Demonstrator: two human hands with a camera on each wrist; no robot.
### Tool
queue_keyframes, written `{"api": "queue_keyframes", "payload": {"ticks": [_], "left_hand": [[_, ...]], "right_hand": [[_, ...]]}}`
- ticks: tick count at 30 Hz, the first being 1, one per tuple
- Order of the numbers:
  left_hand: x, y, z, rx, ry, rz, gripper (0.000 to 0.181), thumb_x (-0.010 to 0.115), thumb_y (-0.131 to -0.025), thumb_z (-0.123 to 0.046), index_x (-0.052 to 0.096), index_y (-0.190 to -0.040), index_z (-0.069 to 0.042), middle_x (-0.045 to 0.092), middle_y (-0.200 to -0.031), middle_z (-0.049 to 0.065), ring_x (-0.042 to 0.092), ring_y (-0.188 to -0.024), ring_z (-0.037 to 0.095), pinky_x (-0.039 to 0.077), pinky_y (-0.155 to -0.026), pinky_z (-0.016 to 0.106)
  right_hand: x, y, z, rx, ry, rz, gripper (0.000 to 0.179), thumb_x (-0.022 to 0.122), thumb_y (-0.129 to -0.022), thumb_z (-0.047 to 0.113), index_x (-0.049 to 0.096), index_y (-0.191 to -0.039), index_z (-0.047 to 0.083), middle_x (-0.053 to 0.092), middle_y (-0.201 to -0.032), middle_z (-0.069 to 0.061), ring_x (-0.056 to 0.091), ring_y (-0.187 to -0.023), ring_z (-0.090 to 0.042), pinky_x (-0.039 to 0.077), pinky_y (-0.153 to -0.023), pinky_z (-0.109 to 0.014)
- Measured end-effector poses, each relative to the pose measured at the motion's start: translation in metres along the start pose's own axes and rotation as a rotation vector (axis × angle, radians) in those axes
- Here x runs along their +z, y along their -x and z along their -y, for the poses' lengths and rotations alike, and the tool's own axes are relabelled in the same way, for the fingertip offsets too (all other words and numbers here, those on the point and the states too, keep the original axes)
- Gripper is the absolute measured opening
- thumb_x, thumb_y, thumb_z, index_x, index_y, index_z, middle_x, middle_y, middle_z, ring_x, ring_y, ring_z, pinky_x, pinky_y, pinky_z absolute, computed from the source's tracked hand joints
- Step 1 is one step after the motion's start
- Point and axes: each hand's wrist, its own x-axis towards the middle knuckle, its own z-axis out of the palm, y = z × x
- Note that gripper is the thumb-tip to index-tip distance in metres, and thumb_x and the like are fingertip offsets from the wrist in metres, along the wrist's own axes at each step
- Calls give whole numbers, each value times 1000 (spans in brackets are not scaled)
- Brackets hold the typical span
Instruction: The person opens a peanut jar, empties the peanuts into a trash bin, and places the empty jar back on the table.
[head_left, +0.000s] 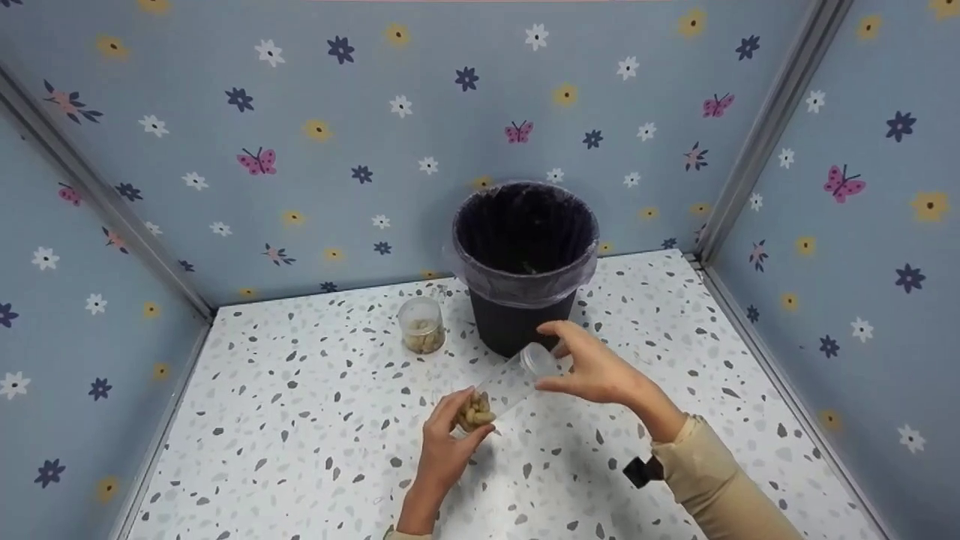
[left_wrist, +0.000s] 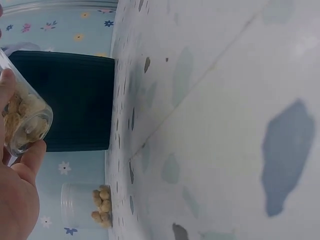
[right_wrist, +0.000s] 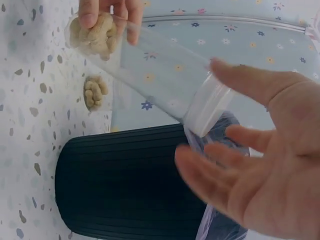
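My left hand [head_left: 444, 450] grips the bottom end of a clear plastic jar [head_left: 512, 386], which is held tilted above the table. Unshelled peanuts [head_left: 475, 411] lie gathered at that lower end. A translucent screw lid [right_wrist: 207, 105] sits on the jar's upper end. Around the lid, my right hand [head_left: 600, 367] is spread, thumb on one side and fingers on the other. In the right wrist view the thumb tip is right at the lid's edge, while the fingers stand apart from it. A second clear jar [head_left: 421, 322], with peanuts in its bottom, stands on the table to the left.
A black bin [head_left: 517, 322] with a purplish bag liner [head_left: 517, 289] stands against the back wall, just beyond the held jar. The speckled white table [head_left: 300, 420] is enclosed by blue flowered panels [head_left: 337, 150] at the back and both sides.
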Motion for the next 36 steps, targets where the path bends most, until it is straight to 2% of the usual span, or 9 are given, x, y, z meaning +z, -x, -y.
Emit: {"api": "queue_keyframes", "payload": {"ticks": [3, 5, 8, 12, 16, 23, 29, 33, 36], "left_hand": [[2, 2, 1, 2, 3, -11, 64, 86, -65, 8, 61, -124, 3, 62, -112, 23, 62, -88, 33, 57, -66, 36], [4, 4, 2, 6, 3, -24, 64, 86, -64, 9, 62, -123, 3, 62, -112, 23, 62, -88, 33, 57, -67, 34], [5, 5, 3, 7, -5, -38, 64, 86, -64, 9, 62, -123, 3, 62, -113, 23, 62, -90, 35, 57, -69, 34], [6, 5, 2, 13, -12, -38, 66, 86, -63, 10, 61, -124, 2, 61, -113, 24, 63, -91, 36, 57, -69, 35], [7, 4, 2, 6, 1, -42, 66, 86, -64, 10, 61, -125, 1, 61, -114, 25, 63, -92, 36, 58, -69, 37], [5, 5, 3, 20, -2, -37, 67, 85, -64, 12, 61, -125, 2, 61, -114, 25, 63, -90, 36, 58, -67, 38], [5, 6, 3, -3, -1, -40, 64, 85, -64, 12, 62, -122, 5, 61, -114, 25, 62, -91, 37, 58, -66, 38], [6, 9, 4, -17, 5, -34, 62, 85, -64, 10, 61, -122, 7, 61, -114, 24, 62, -93, 36, 58, -67, 39], [8, 10, 4, -30, 1, -29, 62, 86, -65, 9, 62, -122, 4, 61, -114, 23, 62, -94, 35, 58, -68, 40]], "right_hand": [[5, -3, 6, 129, 174, -161, 48, 61, -93, 49, 61, -117, 7, 62, -108, -7, 61, -84, -20, 52, -71, -39], [10, -8, 12, 227, 305, -212, 60, 45, -93, 65, 64, -104, 10, 64, -90, -4, 61, -73, -20, 51, -64, -40], [16, -16, 21, 354, 457, -149, 81, 28, -87, 80, 66, -99, 9, 65, -79, -6, 62, -69, -27, 50, -57, -43], [24, -20, 25, 428, 555, -4, 92, 27, -84, 84, 68, -109, 5, 68, -90, -15, 65, -80, -35, 51, -59, -47], [28, -18, 23, 390, 528, 52, 86, 35, -89, 76, 64, -115, 0, 67, -96, -19, 65, -86, -37, 53, -64, -49], [22, -11, 12, 165, 227, 126, 54, 58, -95, 47, 53, -121, 0, 59, -111, -14, 59, -98, -28, 50, -82, -44], [18, -7, 1, 12, 38, 118, 51, 76, -86, 26, 49, -124, 5, 55, -119, -10, 55, -110, -24, 46, -92, -41], [18, -3, -6, -58, -2, 107, 53, 82, -79, 14, 50, -121, 8, 55, -117, -6, 54, -109, -23, 47, -91, -39], [18, 0, -10, -70, -14, 114, 56, 84, -76, 9, 50, -121, 10, 55, -116, -3, 55, -107, -20, 49, -87, -37]]}}
